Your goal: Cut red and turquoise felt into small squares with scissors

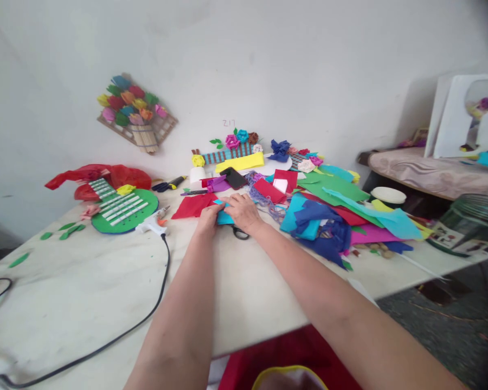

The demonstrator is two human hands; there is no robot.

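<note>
- Found blue paper point(225, 218), smooth, straight-edged, held between left hand point(207, 218) and right hand point(244, 213); fingers of both closed on it, right ones bent over its upper side.
- Noted black scissor handle point(236, 236), a rounded loop, just below right fingers.
- Saw red paper point(191, 207), thin, angular, beside left fingers.
- Logged black phone point(233, 177), flat, rounded rectangle, just beyond fingers.
- Recorded crumpled dark-blue crepe paper point(317, 213), right of right fingers.
- Noted white glue gun point(152, 225), hard-looking, corded, left of left fingers.
- Observed round green disc point(147, 200), bearing woven white-and-green strips, farther left.
- Marked multicoloured paper flowers point(128, 98), bunched, wall-mounted, far beyond left fingers.
</note>
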